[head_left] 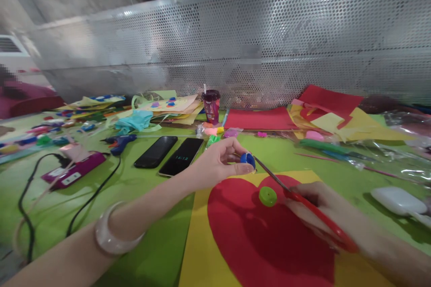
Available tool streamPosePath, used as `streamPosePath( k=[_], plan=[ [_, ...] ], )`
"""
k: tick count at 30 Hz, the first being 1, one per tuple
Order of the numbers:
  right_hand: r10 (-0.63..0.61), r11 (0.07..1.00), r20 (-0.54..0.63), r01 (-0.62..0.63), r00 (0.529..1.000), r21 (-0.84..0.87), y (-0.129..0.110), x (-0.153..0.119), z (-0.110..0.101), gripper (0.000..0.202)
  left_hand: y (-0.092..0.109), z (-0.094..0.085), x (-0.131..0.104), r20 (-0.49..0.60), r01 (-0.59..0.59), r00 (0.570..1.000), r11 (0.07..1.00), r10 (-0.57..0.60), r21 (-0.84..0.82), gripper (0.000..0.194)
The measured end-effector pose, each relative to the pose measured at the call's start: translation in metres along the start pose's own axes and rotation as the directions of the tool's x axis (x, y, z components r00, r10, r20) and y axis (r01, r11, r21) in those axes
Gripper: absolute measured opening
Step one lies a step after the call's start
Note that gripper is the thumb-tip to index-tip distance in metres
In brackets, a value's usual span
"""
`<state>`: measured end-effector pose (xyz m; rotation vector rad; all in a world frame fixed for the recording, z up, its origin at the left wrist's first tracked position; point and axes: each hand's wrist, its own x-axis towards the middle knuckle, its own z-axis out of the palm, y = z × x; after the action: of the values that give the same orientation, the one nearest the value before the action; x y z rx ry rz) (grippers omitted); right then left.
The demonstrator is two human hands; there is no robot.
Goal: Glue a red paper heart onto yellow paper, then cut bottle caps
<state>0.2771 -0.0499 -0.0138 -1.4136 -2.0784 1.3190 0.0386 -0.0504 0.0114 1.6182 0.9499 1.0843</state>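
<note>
Pinched between the thumb and fingers of my left hand is a small round blue piece; its exact kind is unclear. My right hand grips red-handled scissors, whose metal blades point up and left, the tips beside the blue piece. Beneath both hands lies a red paper heart on a yellow sheet. A green disc rests near the heart's upper middle, just left of my right hand. A pale bangle circles my left wrist.
Two phones lie left of my hands, near a glue gun and a purple power strip with cables. A purple cup stands at the back beside red paper. A white case sits at right. A person is far left.
</note>
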Motion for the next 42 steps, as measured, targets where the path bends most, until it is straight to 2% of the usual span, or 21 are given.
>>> streamPosePath(
  k=[3,5,8,10,12,14,18,20,23,26,29,34,39,42],
  plan=[
    [-0.001,0.992,-0.012,0.003,1.0,0.124,-0.001,-0.001,-0.004,0.043,-0.007,0.001,0.0,-0.014,-0.017,1.0,0.993,0.018,0.114,0.026],
    [-0.023,0.975,-0.054,0.035,0.998,0.221,-0.004,-0.004,-0.015,0.048,-0.013,0.002,0.0,0.002,-0.04,0.999,0.972,0.041,0.231,0.025],
    [-0.089,0.948,-0.195,0.143,0.977,0.285,-0.01,-0.01,-0.038,0.052,-0.014,0.004,-0.001,-0.004,-0.052,0.999,0.979,0.054,0.197,0.024],
    [-0.114,0.966,-0.253,0.166,0.961,0.196,-0.012,-0.012,-0.045,0.048,-0.01,0.002,-0.002,-0.053,-0.053,0.997,0.995,0.057,0.083,0.026],
    [-0.142,0.988,-0.225,0.15,0.964,0.02,-0.012,-0.011,-0.041,0.042,-0.006,-0.001,-0.002,-0.083,-0.05,0.995,0.999,0.051,0.013,0.028],
    [-0.202,0.969,-0.184,0.169,0.962,-0.181,-0.01,-0.007,-0.031,0.036,-0.004,-0.003,-0.003,-0.072,-0.032,0.997,0.999,0.03,-0.022,0.033],
    [-0.35,0.843,-0.15,0.241,0.925,-0.481,-0.004,0.0,-0.017,0.022,-0.005,-0.001,-0.002,-0.057,-0.06,0.997,0.994,0.055,-0.089,0.035],
    [-0.403,0.777,-0.152,0.25,0.903,-0.577,-0.001,0.0,-0.018,0.018,-0.006,0.001,-0.002,-0.047,-0.082,0.996,0.989,0.076,-0.12,0.034],
    [-0.481,0.675,-0.152,0.254,0.864,-0.692,0.005,0.001,-0.022,0.021,-0.008,0.003,-0.002,-0.022,-0.088,0.996,0.985,0.086,-0.151,0.031],
    [-0.587,0.565,-0.175,0.245,0.791,-0.787,0.012,0.003,-0.022,0.022,-0.009,0.003,-0.004,0.008,-0.071,0.997,0.982,0.074,-0.176,0.028],
    [-0.667,0.499,-0.198,0.234,0.718,-0.834,0.017,0.004,-0.019,0.02,-0.01,0.003,-0.004,0.02,-0.042,0.999,0.981,0.047,-0.19,0.03],
    [-0.726,0.432,-0.179,0.238,0.664,-0.87,0.012,0.002,-0.019,0.016,-0.011,0.005,-0.005,0.014,-0.037,0.999,0.98,0.04,-0.195,0.033],
    [-0.792,0.262,-0.114,0.166,0.6,-0.951,0.007,0.0,-0.022,0.017,-0.012,0.007,-0.006,-0.004,-0.027,1.0,0.978,0.027,-0.208,0.032],
    [-0.824,0.209,-0.106,0.125,0.557,-0.97,0.01,0.001,-0.021,0.016,-0.013,0.007,-0.007,-0.014,-0.014,1.0,0.973,0.012,-0.23,0.033]
  ],
)
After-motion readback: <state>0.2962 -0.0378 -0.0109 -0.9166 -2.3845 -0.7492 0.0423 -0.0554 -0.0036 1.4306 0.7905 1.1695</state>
